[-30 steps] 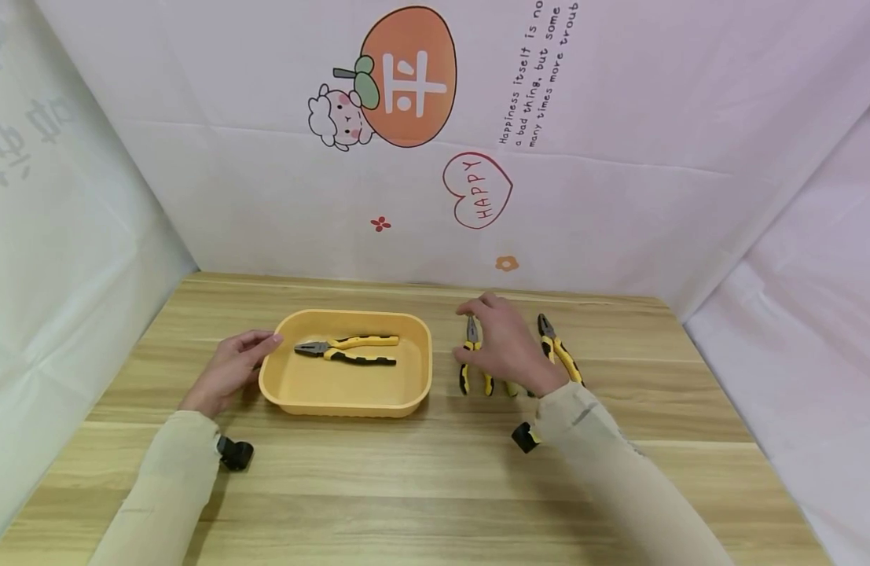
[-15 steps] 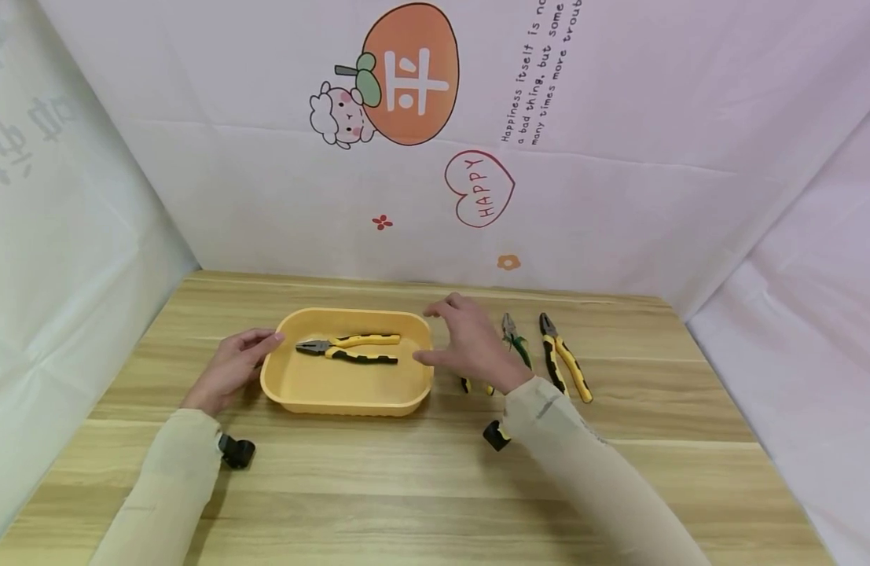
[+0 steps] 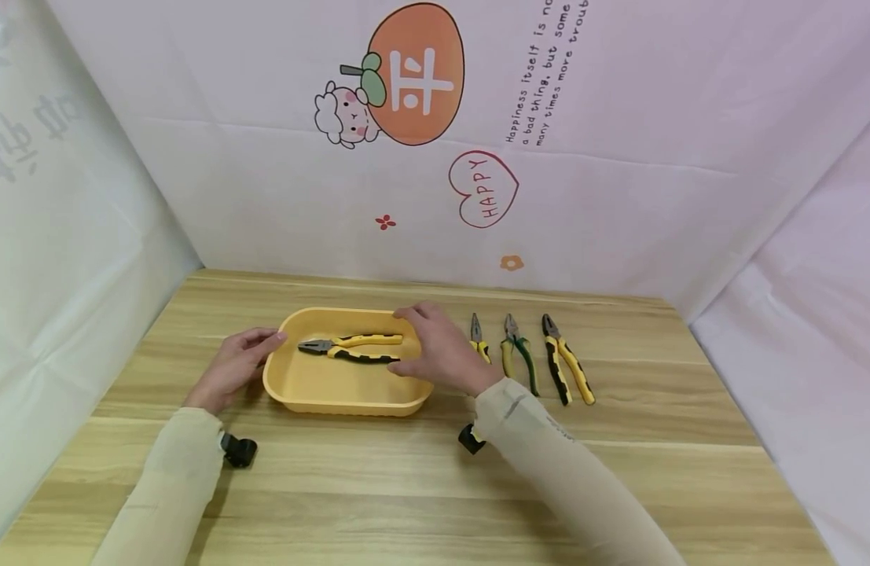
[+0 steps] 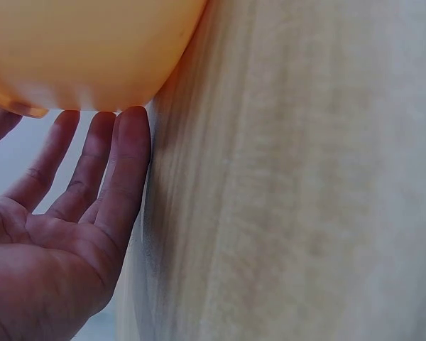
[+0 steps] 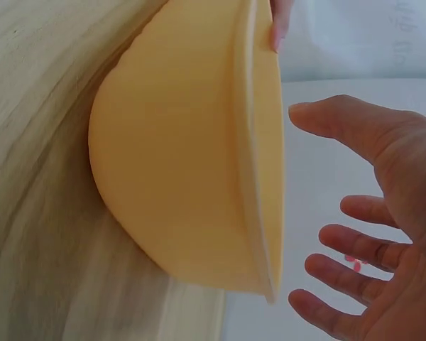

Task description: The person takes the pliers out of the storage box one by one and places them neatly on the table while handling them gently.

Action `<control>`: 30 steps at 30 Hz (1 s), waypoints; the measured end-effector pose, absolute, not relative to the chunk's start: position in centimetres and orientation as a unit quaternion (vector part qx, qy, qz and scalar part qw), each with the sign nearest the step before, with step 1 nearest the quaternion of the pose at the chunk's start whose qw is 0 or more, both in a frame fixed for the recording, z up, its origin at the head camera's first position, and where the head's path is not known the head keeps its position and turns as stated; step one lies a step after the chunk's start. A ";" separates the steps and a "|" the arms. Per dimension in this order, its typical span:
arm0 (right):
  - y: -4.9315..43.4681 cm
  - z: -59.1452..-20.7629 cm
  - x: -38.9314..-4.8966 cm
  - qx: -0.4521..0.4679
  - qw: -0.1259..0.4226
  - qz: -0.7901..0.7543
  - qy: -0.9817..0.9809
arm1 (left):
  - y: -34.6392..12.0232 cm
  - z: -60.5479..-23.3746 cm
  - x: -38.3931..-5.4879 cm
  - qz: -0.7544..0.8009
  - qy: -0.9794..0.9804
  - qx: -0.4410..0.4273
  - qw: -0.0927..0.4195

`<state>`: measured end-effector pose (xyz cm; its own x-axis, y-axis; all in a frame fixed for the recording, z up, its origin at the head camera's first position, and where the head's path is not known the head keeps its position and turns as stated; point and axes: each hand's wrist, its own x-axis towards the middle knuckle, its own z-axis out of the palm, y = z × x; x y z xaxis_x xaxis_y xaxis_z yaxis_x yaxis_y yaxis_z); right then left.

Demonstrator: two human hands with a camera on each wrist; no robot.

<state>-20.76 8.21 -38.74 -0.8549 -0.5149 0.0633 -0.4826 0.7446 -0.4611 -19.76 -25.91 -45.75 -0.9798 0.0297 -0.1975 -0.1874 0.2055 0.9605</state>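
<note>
A yellow plastic storage bin (image 3: 346, 409) stands on the wooden table with one pair of combination pliers (image 3: 364, 355) lying inside it. My left hand (image 3: 229, 365) holds the bin's left end, thumb over the rim and fingertips against the outer wall (image 4: 92, 57). Above the right end of the bin is my right hand (image 3: 442, 350), its fingers spread and nothing between them. In the right wrist view this hand (image 5: 383, 213) hovers over the rim. Right of it lie long-nose pliers (image 3: 476, 326), partly covered by the hand, green-handled pliers (image 3: 526, 362) and black-and-yellow combination pliers (image 3: 576, 369).
The wooden table (image 3: 406, 487) meets a white printed cloth (image 3: 300, 212) at the back, and more white cloth hangs at both sides. A small black camera (image 3: 239, 451) is worn at the left wrist, another black camera (image 3: 470, 438) at the right.
My right hand has moved left from over the long-nose pliers to above the bin's right end, uncovering the green-handled pliers. My left hand has stayed at the bin.
</note>
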 end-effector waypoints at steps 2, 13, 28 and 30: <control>7.8 -39.0 -20.8 -0.274 0.038 -0.232 0.932 | -25.9 -45.8 -19.8 0.626 0.773 -0.050 0.088; 5.7 -40.4 -21.4 -0.294 0.053 -0.192 0.935 | -25.7 -45.8 -19.8 0.631 0.769 -0.051 0.087; 3.4 -42.8 -22.2 -0.299 0.042 -0.152 0.941 | -25.9 -45.7 -19.8 0.638 0.763 -0.049 0.088; 3.1 -43.0 -22.3 -0.298 0.042 -0.140 0.943 | -25.9 -45.7 -19.9 0.637 0.765 -0.050 0.088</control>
<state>-22.30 3.13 -43.00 -0.8185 -0.5745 0.0051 -0.5512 0.7828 -0.2888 -19.85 -25.87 -45.65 -0.9794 0.0353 -0.1986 -0.1889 0.1845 0.9645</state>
